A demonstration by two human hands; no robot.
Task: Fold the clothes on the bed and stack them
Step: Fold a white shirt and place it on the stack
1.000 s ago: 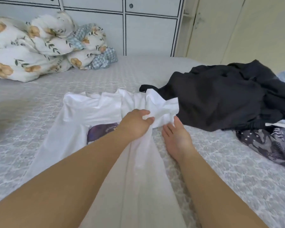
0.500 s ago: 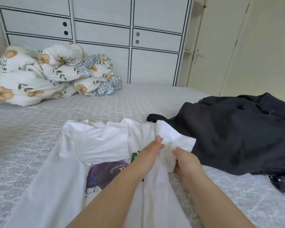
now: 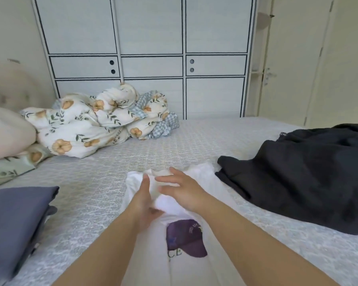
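The white shirt (image 3: 186, 240) lies lengthwise on the bed (image 3: 95, 182), its bunched far end between both hands. Left hand (image 3: 143, 203) fingers straight against the fold; right hand (image 3: 182, 190) fingers spread over it. Black garment (image 3: 302, 178) just beside.

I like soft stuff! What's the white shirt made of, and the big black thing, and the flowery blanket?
The white shirt looks like thin, matte cotton knit: it bunches softly under the hands, with a purple print. The black garment seems a heavier matte woven cloth, lying in broad folds; the exact fibre is unclear. The flowery blanket looks like smooth printed cotton over puffy filling.
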